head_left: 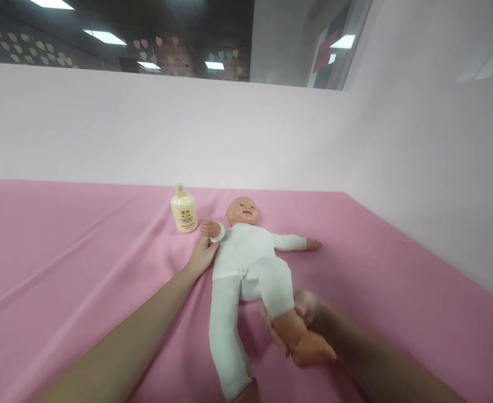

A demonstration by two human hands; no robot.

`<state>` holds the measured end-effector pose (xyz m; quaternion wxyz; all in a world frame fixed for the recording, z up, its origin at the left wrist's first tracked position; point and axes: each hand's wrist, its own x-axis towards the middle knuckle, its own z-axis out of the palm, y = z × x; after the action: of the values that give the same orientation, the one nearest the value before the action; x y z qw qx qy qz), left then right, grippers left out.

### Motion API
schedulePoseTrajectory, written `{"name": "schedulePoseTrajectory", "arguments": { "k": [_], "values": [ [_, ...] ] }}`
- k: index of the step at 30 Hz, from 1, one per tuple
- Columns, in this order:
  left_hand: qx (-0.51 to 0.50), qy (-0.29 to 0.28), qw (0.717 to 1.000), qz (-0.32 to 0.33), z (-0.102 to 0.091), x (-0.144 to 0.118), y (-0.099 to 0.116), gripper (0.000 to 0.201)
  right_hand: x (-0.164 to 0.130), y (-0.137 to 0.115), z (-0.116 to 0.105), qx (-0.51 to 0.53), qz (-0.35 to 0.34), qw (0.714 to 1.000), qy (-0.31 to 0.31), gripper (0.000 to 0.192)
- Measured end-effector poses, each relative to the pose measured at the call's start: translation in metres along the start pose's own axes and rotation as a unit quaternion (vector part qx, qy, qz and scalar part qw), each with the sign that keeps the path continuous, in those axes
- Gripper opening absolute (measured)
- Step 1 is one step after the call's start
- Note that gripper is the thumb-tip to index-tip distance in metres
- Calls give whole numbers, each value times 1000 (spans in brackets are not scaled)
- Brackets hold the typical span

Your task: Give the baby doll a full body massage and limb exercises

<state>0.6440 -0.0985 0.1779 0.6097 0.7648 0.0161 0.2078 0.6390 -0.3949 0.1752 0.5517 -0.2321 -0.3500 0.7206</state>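
Observation:
A baby doll (246,246) with a white cloth body lies on its back on the pink sheet (82,252), its head toward the wall. My left hand (201,256) is closed around the doll's forearm at the image left, just below its small hand; most of my fingers are hidden. Around the lower part of the doll's bent leg at the image right, my right hand (307,305) is wrapped, slightly blurred, with fingers showing on the far side of the shin. The doll's other leg stretches toward me, and its other arm reaches out to the right.
A cream-coloured pump bottle (184,211) with a dark printed label stands upright left of the doll's head. Behind the pink surface rises a white wall (158,129), with a window (212,39) above it. Another white wall (439,157) borders the right side.

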Motion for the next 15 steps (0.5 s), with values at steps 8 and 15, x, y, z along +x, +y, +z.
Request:
{"name": "schedulePoseTrajectory", "arguments": {
  "k": [8, 15],
  "values": [
    [-18, 18, 1000, -9, 1, 3, -1, 47, 20, -7, -9, -175, 162, 965, -112, 68],
    [51, -25, 997, 49, 1, -1, 6, 32, 16, -1, 11, 288, 110, 948, 75, 37]
  ]
}}
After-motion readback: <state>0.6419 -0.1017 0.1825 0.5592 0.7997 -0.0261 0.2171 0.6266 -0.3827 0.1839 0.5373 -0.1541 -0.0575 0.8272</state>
